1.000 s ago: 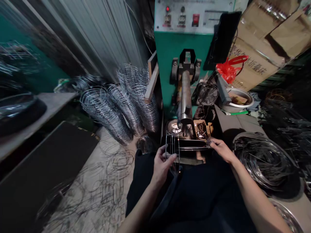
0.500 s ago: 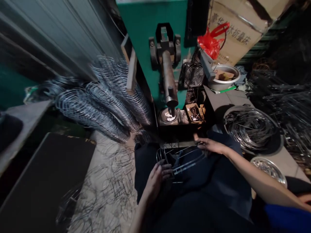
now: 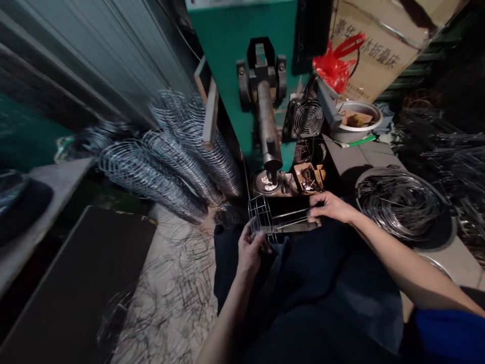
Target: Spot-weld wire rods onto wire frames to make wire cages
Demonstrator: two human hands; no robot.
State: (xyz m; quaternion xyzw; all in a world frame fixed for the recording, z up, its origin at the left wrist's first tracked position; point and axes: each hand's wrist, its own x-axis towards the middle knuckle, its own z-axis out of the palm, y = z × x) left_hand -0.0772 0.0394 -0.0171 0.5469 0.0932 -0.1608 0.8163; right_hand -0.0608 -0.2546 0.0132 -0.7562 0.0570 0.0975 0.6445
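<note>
Holding a thin metal wire frame (image 3: 259, 207) in both hands, over the near edge of the lap in dark cloth (image 3: 333, 288), below the machine's bare steel cylinder (image 3: 267, 126). Frame: rounded open grid at the left end, long straight wires running right. Left hand (image 3: 251, 248): fingers curled, pinching the grid's lower part. Right hand (image 3: 329, 207): fingers pressed together on the far wire ends; exact contact too dark to tell. Machine body (image 3: 225, 55): flat green panel. Left: leaning ribbed stacks of shiny wire hoops (image 3: 151, 177). Right: loose bent wires (image 3: 397, 202) in a round tray (image 3: 451, 230) on the pale surface (image 3: 460, 255).
</note>
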